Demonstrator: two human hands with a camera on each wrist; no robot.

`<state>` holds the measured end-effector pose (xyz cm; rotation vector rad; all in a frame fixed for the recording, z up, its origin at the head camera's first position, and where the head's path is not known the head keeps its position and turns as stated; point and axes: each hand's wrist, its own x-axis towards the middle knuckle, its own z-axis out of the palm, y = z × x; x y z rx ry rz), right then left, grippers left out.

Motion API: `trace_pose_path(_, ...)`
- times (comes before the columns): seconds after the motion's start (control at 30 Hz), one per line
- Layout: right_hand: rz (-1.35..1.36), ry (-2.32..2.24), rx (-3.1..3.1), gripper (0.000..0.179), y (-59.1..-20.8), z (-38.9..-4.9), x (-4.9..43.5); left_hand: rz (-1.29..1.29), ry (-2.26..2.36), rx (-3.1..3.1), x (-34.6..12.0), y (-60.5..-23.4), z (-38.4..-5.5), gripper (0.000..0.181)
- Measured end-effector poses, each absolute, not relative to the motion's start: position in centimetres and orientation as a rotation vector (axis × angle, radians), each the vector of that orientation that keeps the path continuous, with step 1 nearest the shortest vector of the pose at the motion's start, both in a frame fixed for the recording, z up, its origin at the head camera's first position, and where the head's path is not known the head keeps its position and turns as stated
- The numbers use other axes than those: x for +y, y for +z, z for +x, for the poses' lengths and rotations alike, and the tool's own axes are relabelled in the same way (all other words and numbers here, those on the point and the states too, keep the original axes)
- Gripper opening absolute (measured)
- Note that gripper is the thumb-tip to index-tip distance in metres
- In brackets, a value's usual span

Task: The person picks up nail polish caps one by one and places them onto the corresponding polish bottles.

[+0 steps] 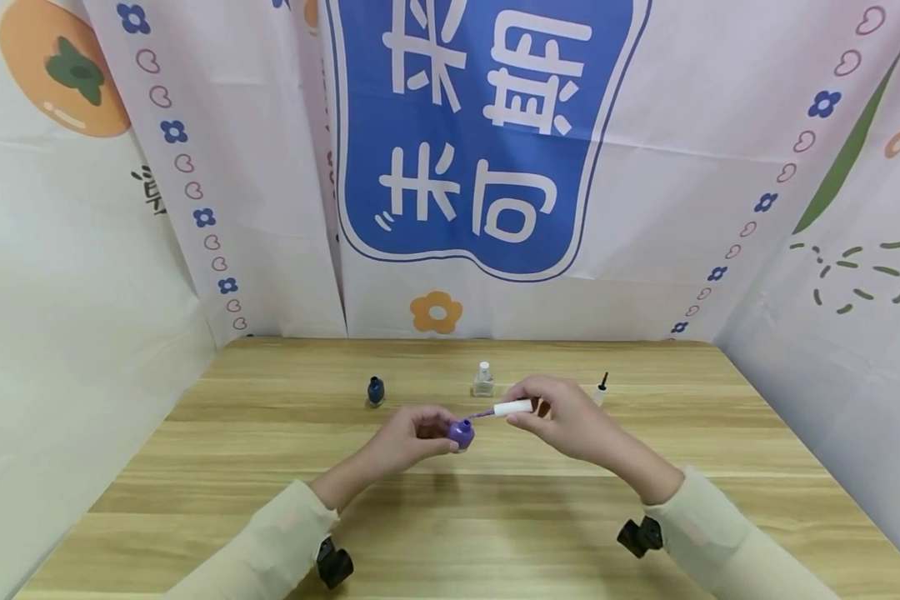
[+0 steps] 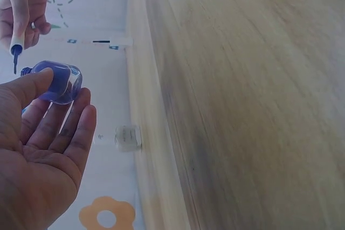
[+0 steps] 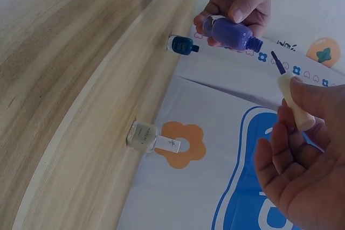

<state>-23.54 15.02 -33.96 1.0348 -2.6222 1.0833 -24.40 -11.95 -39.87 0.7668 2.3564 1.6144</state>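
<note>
The purple bottle (image 1: pixel 461 435) sits between the thumb and fingers of my left hand (image 1: pixel 418 433), held above the wooden table (image 1: pixel 450 533). My right hand (image 1: pixel 562 417) pinches the white brush cap (image 1: pixel 513 407), its purple-coated tip just beside the bottle's open neck. Beyond my hands stand a capped clear bottle (image 1: pixel 483 382), a dark uncapped bottle (image 1: pixel 376 392) leftward, and, near my right knuckles, an upturned dark brush (image 1: pixel 603 383).
</note>
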Motion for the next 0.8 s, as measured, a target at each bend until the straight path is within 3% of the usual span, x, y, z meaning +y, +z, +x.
trace_pose_path(0.8, 1.122, 1.028, -2.623, 0.012, -34.07, -23.15, 14.50, 0.777, 1.603, 2.350, -11.27, -40.18, -24.05, 0.023)
